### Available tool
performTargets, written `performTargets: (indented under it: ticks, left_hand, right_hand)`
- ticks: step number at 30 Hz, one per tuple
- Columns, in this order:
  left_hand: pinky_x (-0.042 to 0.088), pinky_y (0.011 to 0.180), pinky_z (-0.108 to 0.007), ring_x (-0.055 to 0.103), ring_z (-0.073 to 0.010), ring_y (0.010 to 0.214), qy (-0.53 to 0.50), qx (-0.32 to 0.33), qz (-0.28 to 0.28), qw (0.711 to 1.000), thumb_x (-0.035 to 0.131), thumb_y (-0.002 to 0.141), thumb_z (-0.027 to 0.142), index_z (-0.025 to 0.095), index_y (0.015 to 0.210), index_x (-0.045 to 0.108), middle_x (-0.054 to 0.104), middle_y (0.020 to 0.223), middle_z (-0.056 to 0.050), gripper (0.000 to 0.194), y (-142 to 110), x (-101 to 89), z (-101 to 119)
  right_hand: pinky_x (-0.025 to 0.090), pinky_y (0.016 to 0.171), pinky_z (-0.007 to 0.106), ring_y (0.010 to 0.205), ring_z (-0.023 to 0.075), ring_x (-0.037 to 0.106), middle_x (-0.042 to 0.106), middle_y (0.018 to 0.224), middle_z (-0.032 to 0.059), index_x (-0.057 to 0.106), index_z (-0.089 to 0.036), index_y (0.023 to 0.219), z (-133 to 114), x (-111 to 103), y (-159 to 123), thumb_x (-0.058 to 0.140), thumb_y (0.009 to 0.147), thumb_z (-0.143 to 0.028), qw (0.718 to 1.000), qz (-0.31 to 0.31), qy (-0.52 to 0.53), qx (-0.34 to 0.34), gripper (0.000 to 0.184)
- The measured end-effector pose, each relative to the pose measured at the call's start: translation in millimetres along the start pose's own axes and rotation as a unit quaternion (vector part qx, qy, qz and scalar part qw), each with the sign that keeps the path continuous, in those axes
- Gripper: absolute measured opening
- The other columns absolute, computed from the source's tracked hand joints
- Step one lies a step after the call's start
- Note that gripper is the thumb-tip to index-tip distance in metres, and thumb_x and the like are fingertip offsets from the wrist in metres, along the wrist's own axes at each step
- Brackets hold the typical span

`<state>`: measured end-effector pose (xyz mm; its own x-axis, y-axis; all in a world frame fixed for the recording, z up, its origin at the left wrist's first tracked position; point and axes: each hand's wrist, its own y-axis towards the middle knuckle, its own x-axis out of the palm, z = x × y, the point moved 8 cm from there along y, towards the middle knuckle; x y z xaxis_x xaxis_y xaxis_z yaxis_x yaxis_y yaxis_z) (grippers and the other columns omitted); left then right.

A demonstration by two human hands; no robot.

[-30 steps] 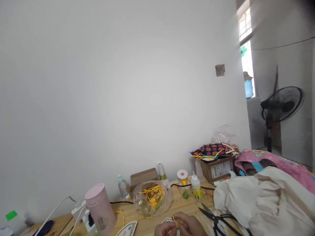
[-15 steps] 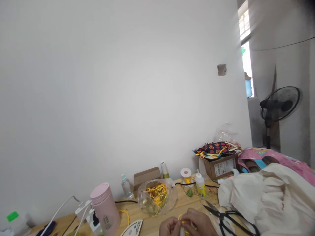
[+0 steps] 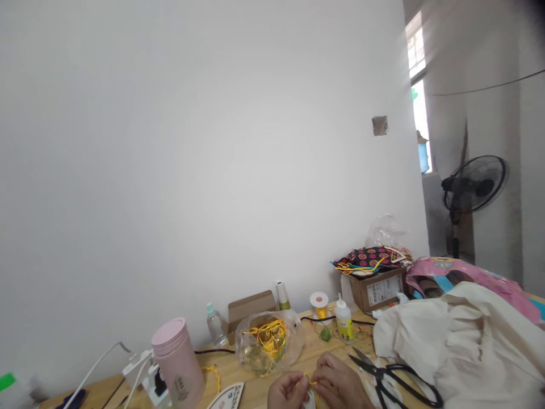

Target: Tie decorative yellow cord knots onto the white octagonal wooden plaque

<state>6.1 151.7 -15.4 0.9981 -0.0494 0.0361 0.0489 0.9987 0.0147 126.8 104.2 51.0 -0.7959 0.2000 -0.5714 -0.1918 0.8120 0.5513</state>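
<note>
My left hand (image 3: 289,391) is low in the head view, fingers pinched on a yellow cord (image 3: 312,382). Close beside it on the right, my right hand (image 3: 338,383) pinches the same cord, which runs between the fingertips. A small whitish piece (image 3: 310,400) shows under the fingers; what it is I cannot make out. Just right of my right hand lie black-handled scissors (image 3: 381,374), blades apart. Behind the hands, a clear plastic bag (image 3: 293,346) holds a tangle of yellow cord (image 3: 272,336). The lower parts of both hands are cut off by the frame edge.
A glue bottle (image 3: 344,321), a spool of yellow cord (image 3: 319,304) and a cardboard box (image 3: 378,289) stand behind. Cream cloth (image 3: 426,329) covers the right side. A pink canister (image 3: 177,360), a clear bottle (image 3: 216,326) and a power strip (image 3: 138,366) are at left.
The view has turned slightly right, so things sit a little further left. Both hands stay together at the cord, with the fingertips slightly further apart.
</note>
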Motion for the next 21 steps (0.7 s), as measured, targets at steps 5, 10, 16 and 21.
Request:
performTargets:
  ticks: [5, 10, 16, 21]
  left_hand:
    - [0.031, 0.033, -0.017, 0.044, -0.0080, 0.035, -0.013, 0.014, -0.011, 1.000, 0.068, 0.040, 0.046, 0.013, 0.052, 0.056, 0.052, 0.039, 0.003, 0.037, -2.2, 1.4, 7.5]
    - [0.041, 0.051, -0.020, 0.056, -0.0134, 0.055, 0.007, 0.063, -0.051, 0.997, 0.066, 0.051, 0.035, 0.013, 0.061, 0.058, 0.062, 0.058, -0.003, 0.026, -8.7, 6.8, 23.5]
    - [0.041, 0.051, -0.020, 0.057, -0.0138, 0.054, 0.037, 0.074, -0.089, 0.993, 0.064, 0.055, 0.035, 0.013, 0.083, 0.056, 0.064, 0.059, -0.003, 0.036, -14.7, 18.8, 21.1]
    - [0.045, 0.060, -0.024, 0.060, -0.0177, 0.065, 0.003, 0.062, -0.058, 0.996, 0.066, 0.053, 0.032, 0.013, 0.069, 0.059, 0.066, 0.065, -0.006, 0.025, -13.7, 11.1, 26.4]
  right_hand:
    - [0.035, 0.058, 0.020, 0.067, 0.0122, 0.048, 0.053, 0.069, 0.0025, 0.060, -0.021, 0.071, -3.7, -3.1, -1.8, 0.041, 0.077, -0.030, 1.000, 0.009, 0.017, 0.003, 0.022]
    - [0.034, 0.059, 0.021, 0.068, 0.0129, 0.048, 0.052, 0.070, 0.0028, 0.061, -0.021, 0.071, -5.3, -3.7, -1.7, 0.040, 0.077, -0.030, 0.999, -0.005, 0.026, 0.029, 0.023]
    - [0.034, 0.063, 0.023, 0.071, 0.0134, 0.047, 0.050, 0.072, 0.0019, 0.060, -0.020, 0.066, -1.0, -2.7, -1.2, 0.045, 0.074, -0.026, 0.995, 0.013, 0.087, 0.048, 0.018]
    - [0.034, 0.059, 0.023, 0.065, 0.0136, 0.044, 0.046, 0.065, 0.0009, 0.055, -0.016, 0.052, 16.6, -3.3, 2.9, 0.056, 0.062, -0.032, 0.946, 0.036, 0.301, 0.114, 0.019]
